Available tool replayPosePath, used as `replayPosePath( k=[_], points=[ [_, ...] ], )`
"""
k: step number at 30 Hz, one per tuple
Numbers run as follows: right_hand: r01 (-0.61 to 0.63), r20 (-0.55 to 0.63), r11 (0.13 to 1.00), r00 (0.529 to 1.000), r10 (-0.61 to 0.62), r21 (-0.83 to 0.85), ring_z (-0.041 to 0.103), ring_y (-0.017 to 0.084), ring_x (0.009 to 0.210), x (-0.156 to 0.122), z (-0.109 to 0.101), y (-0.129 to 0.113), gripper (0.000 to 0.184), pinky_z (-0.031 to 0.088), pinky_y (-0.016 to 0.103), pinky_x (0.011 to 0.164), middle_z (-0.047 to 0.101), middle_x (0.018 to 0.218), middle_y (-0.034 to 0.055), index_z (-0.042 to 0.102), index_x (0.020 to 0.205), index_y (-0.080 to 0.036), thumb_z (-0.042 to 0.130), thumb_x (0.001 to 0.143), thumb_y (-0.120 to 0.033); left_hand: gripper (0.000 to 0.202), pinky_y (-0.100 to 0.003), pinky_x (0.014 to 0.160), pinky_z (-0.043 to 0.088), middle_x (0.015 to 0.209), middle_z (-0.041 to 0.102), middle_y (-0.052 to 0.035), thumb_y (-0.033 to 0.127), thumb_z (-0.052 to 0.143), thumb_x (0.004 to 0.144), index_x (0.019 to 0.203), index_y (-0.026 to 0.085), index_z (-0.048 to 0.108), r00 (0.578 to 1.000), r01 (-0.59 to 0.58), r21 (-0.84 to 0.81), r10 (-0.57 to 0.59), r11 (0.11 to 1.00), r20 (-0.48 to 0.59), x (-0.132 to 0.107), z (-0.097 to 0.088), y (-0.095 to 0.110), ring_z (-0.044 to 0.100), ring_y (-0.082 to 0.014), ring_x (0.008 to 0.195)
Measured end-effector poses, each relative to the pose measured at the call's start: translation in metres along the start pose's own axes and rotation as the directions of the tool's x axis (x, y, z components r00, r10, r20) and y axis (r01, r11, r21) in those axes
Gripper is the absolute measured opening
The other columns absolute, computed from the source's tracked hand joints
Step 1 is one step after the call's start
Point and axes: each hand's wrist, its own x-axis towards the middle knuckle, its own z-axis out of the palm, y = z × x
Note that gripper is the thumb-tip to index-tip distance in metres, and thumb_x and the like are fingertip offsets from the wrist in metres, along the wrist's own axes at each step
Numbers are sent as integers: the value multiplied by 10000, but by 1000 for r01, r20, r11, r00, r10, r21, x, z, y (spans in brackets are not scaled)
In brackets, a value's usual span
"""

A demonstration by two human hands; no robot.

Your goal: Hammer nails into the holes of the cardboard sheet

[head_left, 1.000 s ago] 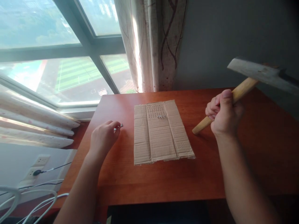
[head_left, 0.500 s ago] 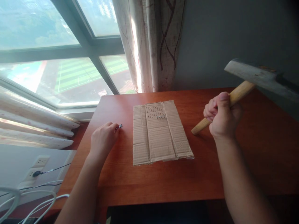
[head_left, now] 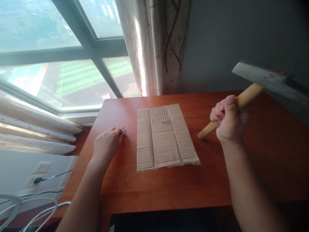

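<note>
My right hand (head_left: pixel 230 119) is closed round the wooden handle of a hammer (head_left: pixel 249 95), raised over the right side of the table. Its grey metal head points up and to the right, partly blurred at the far end. My left hand (head_left: pixel 107 143) is closed on several small metal nails (head_left: pixel 124 130), whose shiny ends stick out past the fingertips. Between the hands, apart from both, lies a flat sheet of cardboard (head_left: pixel 166 143). A grid of small holes (head_left: pixel 159 115) marks its upper part, and a short row of metal nails (head_left: pixel 166 121) stands along the grid's lower edge.
The cardboard rests on a reddish-brown wooden table (head_left: pixel 135 190). Behind it hang a patterned curtain (head_left: pixel 154 48) and a grey wall. A window (head_left: pixel 79 77) is at the left, with a wall socket (head_left: pixel 36 177) and white cables (head_left: pixel 48 211) below.
The nails in my left hand have turned and now show more of their ends, spread at the fingertips. My right hand and the hammer stay almost still.
</note>
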Motion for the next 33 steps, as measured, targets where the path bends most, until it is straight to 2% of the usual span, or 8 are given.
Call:
replayPosePath(
  k=[5,11,20,23,29,31,33],
  points=[
    [7,0,1000,1000,-7,-23,222,64,363,0,0,1,524,162,249,358,271,478,-80,378,606,-230,618,895,-596,352,-338,575,349,979,722,-99,346,389,991,888,195,690,1000,-1,14,1,1000,6,0,-4,1,693,-264,819],
    [2,0,1000,1000,-2,8,230,61,362,1,0,0,516,162,248,357,277,477,-81,382,599,-226,645,890,-561,310,-323,567,345,1000,725,-86,354,427,976,903,211,693,1000,14,-21,-14,1000,20,-2,-8,1,690,-261,842],
    [5,-4,1000,1000,-5,7,233,61,359,1,1,0,541,154,249,351,277,472,-82,377,596,-228,646,867,-612,312,-338,597,354,1055,734,-67,359,424,962,976,244,713,996,52,-86,-57,995,-68,6,-5,-17,675,-265,802],
    [1,-5,1000,1000,-1,-3,232,60,362,0,0,0,535,160,249,357,274,473,-82,374,597,-226,646,878,-590,300,-333,601,347,1043,737,-67,349,440,945,944,253,724,998,47,-89,-51,995,-37,15,-9,-20,675,-271,828],
    [1,-6,1000,1000,-1,2,238,64,367,-1,0,0,511,159,245,363,271,483,-80,385,606,-226,640,895,-562,308,-332,611,376,932,740,-103,366,464,919,837,227,726,994,27,-66,-20,997,104,30,-18,-13,675,-293,845],
    [-2,-9,1000,1000,2,-12,235,66,368,-1,0,0,510,163,245,361,273,486,-80,387,613,-229,632,894,-577,322,-336,617,394,895,737,-119,373,462,917,802,213,717,993,24,-57,-17,998,119,33,-19,-13,675,-302,829],
    [-4,-11,1000,1000,3,-13,232,65,368,-1,1,0,510,164,246,359,278,487,-80,385,617,-229,628,896,-580,296,-341,630,416,883,737,-119,371,491,896,776,208,707,996,34,-79,-27,996,90,35,-20,-13,677,-303,817]
  ],
)
